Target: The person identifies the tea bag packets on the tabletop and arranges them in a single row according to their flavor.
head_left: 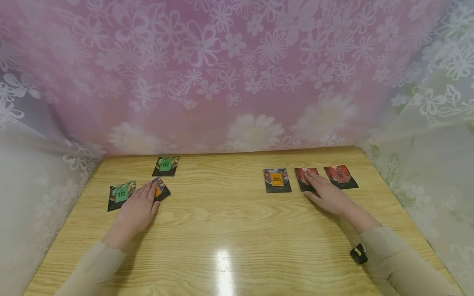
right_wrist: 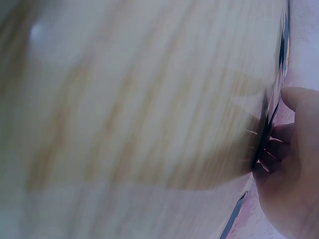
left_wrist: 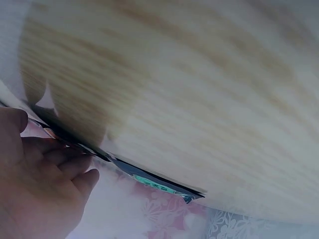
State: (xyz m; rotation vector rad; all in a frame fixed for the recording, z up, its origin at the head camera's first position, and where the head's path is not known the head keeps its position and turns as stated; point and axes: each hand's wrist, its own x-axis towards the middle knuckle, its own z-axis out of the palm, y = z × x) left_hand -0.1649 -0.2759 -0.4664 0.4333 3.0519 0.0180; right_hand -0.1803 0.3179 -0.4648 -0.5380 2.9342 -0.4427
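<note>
My left hand (head_left: 136, 209) rests with extended fingers on a tilted dark packet with an orange label (head_left: 163, 194), covering part of it. A green-labelled packet (head_left: 120, 195) lies just left of those fingers. On the other side, my right hand (head_left: 329, 196) touches a red and black packet (head_left: 301, 180), its fingers lying over the middle. An orange-labelled packet (head_left: 277, 180) is to the left of it, and another red packet (head_left: 341, 176) to its right. Both wrist views show the fingers close to the packets' thin edges, low against the tabletop.
Another green-labelled packet (head_left: 166, 166) lies near the back edge of the wooden table (head_left: 222, 218). Pink floral cloth (head_left: 237, 82) hangs behind, with pale floral sheets at both sides. A small black device (head_left: 358, 254) is beside the right sleeve.
</note>
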